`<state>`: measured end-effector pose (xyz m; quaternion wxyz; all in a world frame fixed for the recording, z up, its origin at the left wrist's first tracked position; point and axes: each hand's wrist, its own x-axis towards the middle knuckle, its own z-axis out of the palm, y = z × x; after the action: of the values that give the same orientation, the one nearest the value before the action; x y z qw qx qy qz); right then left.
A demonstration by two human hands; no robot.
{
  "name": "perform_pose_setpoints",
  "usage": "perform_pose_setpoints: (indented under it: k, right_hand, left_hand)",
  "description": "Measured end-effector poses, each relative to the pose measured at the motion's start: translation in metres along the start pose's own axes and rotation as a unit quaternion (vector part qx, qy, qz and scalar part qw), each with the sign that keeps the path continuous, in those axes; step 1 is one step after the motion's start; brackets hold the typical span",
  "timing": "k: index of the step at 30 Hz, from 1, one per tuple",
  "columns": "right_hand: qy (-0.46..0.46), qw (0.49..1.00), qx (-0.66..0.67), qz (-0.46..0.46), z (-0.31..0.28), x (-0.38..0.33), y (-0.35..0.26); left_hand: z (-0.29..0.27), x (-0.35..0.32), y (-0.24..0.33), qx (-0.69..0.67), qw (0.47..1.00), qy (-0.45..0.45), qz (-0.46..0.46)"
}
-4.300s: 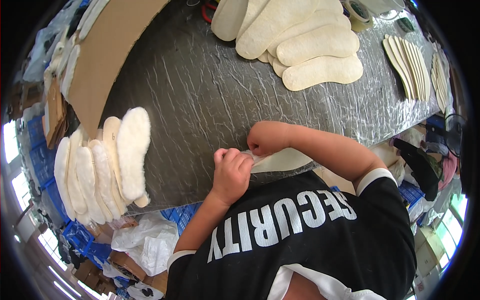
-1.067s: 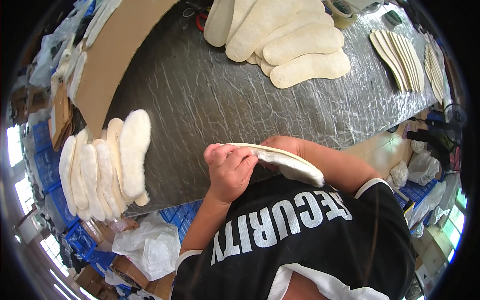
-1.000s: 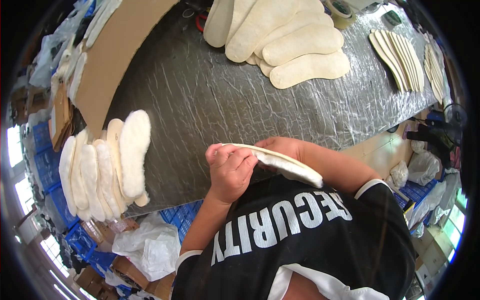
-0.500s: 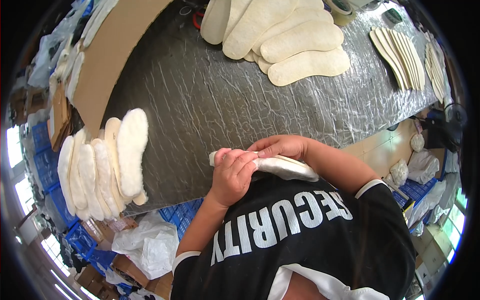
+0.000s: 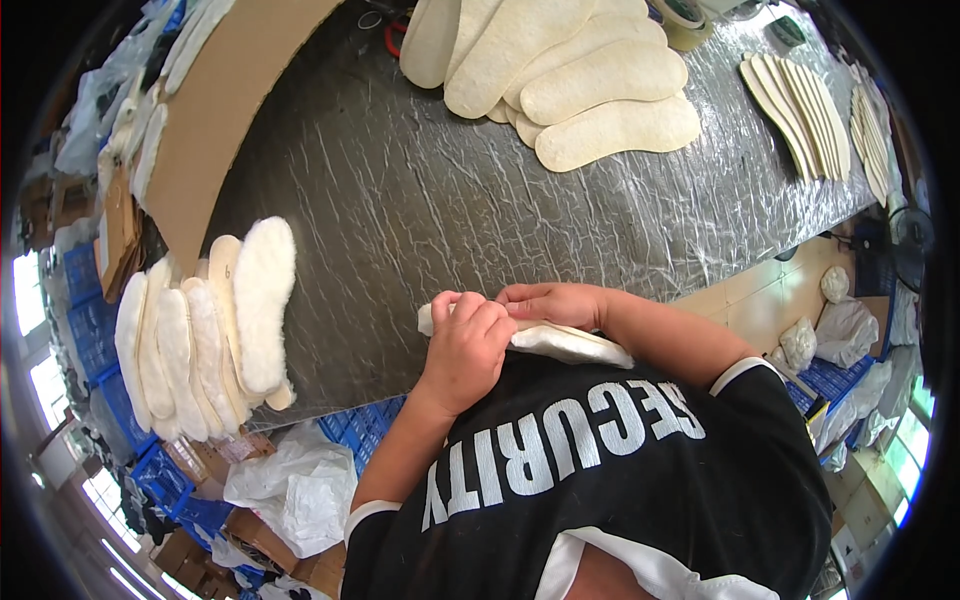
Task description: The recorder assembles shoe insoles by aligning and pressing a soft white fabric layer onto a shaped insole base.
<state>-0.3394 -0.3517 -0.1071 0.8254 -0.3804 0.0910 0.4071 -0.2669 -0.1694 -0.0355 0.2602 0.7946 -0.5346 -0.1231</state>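
Close to my chest, at the table's near edge, I hold a fluffy cream insole (image 5: 572, 345) with both hands. My left hand (image 5: 467, 340) is closed over its left end, fingers bent on top. My right hand (image 5: 553, 304) grips its far edge near the middle, fingertips close to the left hand's. The insole lies edge-on, a pale flat layer above and white fleece on the side towards me. What the fingertips pinch is partly hidden by the hands. Left of me, a row of fleece insoles (image 5: 265, 305) overlaps on the table.
Flat cream insoles (image 5: 610, 130) are fanned out at the table's far side. More stand in rows (image 5: 800, 115) at the far right. Tape rolls (image 5: 683, 20) and a red-handled tool (image 5: 394, 40) lie at the back. A cardboard sheet (image 5: 215, 110) borders the left; a white plastic bag (image 5: 300, 490) sits below.
The held insole has tilted slightly, its right end shifting a little left. My right fingers have moved slightly along its edge; my left hand stays closed at nearly the same spot.
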Motion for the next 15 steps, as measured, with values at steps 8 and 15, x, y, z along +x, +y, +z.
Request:
perform_pose_setpoints:
  k: [8,15]
  right_hand:
    - [0.062,0.977,-0.206,0.007,-0.011,-0.010,-0.015]
    - [0.050,0.912,-0.403,0.066,-0.001,-0.011,-0.043]
  left_hand:
    - [0.004,-0.004,0.002,-0.053,0.998,0.039,0.009]
    - [0.006,-0.004,0.008,-0.077,0.994,-0.029,-0.076]
